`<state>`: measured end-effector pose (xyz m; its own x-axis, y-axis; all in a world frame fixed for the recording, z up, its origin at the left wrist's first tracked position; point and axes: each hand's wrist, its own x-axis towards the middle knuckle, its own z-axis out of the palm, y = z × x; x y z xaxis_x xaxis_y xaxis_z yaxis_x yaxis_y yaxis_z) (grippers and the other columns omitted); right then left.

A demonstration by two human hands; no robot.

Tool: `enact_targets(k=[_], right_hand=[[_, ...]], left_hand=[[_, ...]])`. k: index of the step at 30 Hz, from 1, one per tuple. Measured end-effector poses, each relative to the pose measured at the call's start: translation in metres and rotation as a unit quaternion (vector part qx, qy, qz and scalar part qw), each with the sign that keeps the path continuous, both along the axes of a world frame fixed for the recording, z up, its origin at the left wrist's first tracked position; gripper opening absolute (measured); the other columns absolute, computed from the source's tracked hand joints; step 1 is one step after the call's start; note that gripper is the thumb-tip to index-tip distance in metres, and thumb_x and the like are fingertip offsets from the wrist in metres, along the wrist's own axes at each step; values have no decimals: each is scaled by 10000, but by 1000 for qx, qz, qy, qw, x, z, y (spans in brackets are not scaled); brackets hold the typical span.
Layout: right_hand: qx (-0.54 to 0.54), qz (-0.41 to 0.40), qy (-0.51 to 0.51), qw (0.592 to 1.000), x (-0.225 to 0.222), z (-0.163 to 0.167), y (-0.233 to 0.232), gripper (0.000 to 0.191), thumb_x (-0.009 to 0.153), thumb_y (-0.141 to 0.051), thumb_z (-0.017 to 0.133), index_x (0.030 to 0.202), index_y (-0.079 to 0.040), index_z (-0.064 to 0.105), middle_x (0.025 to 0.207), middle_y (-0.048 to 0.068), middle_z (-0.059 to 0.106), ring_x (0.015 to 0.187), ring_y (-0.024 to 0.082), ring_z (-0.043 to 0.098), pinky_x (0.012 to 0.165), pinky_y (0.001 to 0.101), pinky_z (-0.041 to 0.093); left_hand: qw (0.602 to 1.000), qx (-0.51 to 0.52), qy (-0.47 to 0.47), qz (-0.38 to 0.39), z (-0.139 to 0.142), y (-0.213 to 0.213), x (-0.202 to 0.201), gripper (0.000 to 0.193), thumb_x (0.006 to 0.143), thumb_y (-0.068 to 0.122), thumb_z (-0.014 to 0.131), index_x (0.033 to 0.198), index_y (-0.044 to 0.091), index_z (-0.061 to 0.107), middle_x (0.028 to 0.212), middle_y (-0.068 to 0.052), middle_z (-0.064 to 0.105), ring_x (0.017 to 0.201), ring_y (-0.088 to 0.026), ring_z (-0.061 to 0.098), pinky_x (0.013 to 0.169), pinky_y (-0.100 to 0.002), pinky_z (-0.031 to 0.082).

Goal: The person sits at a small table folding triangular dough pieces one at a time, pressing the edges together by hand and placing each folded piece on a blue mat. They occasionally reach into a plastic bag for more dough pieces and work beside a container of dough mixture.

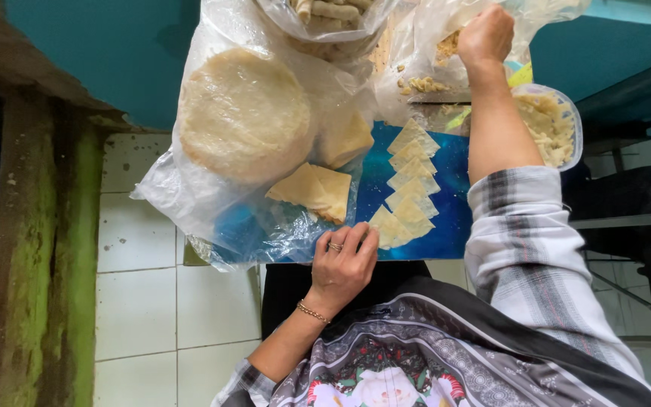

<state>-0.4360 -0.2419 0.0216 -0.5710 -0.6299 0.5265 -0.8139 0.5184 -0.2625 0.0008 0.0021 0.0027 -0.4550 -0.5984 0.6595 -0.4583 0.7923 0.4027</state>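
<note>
Nearest to you is the patterned cloth (416,362) over your lap, with your plaid sleeve (529,249) running up the right side. Your left hand (343,260) rests palm down at the near edge of the blue board (446,181), its fingers lying loosely side by side, and the fingertips (367,237) touch the nearest pale triangular wrapper (389,226); it presses on that piece rather than gripping it. Your right arm stretches far forward, and your right hand (486,34) is curled with its fingers bunched together inside a clear bag of crumbly filling (446,49); whether it pinches any filling you cannot tell from here. A row of wrappers (412,177) runs up the board from your left hand, overlapping one another, thin, cream-coloured and cut to points. Left of the row, a crumpled plastic bag (212,196) spreads over the board and holds a round stack of dough sheets (244,113) and a few folded squares (314,188). Under your right forearm sits a plastic tub (555,124) of the same filling. White tiles (145,301) show below the board's edge.
</note>
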Motion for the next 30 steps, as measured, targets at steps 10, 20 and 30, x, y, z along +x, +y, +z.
enact_targets(k=[10,20,30], right_hand=[[-146,167,-211,952,39,37,104,133,940,-111,671,904,-21,762,720,60,735,637,115,699,598,275,532],[-40,316,-450,834,184,10,296,104,1007,-101,688,1041,-7,714,900,-40,670,821,24,581,728,222,492],[16,387,-99,916,213,28,315,86,939,-98,732,1025,-96,729,862,72,636,738,279,654,633,378,512]], left_hand=[[998,43,2,-35,3,2,1,271,864,78,744,1127,85,683,1191,-52,657,1066,-244,633,973,-418,434],[999,47,8,-15,16,12,6,261,877,60,750,1130,82,692,1214,-70,658,1085,-265,638,986,-422,460],[1000,23,-16,-10,24,9,-13,334,871,74,747,1200,120,709,1254,-80,635,1114,-280,612,986,-427,475]])
